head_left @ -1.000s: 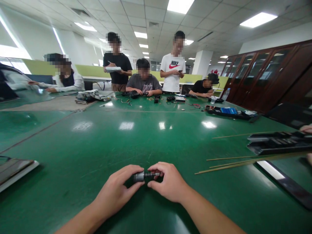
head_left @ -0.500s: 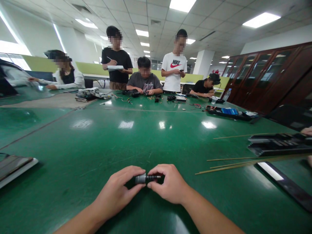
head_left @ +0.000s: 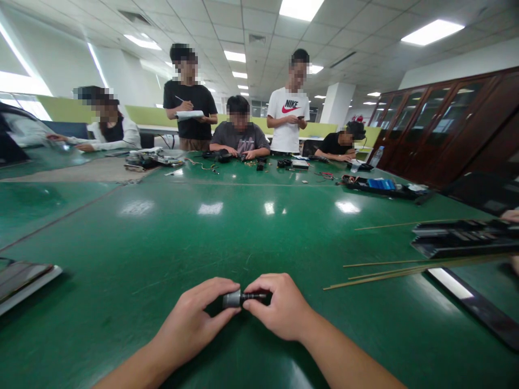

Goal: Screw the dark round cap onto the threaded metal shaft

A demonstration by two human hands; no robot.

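Note:
A small grey cylinder with a thin dark shaft, which looks like a small motor point(head_left: 232, 299), lies level between my hands just above the table. My left hand point(head_left: 203, 308) pinches the grey body between thumb and fingers. At the shaft's base, close to the body, the thumb and index finger of my right hand point(head_left: 279, 305) close around the shaft from both sides. The shaft's slim tip points right, into the hollow of my right hand. Under both hands is the green table point(head_left: 170, 237).
Thin brass-coloured rods point(head_left: 377, 276), a black channel-shaped part point(head_left: 458, 237) and a dark flat panel point(head_left: 474, 302) lie at right. A flat grey-white device point(head_left: 24, 283) is at left. Across the table, several people sit or stand near electronic parts and an open black casing point(head_left: 377, 186).
The view has shifted very slightly. Both hands keep the same grip on the motor. Across the table, the standing person in black has leaned a little to the left.

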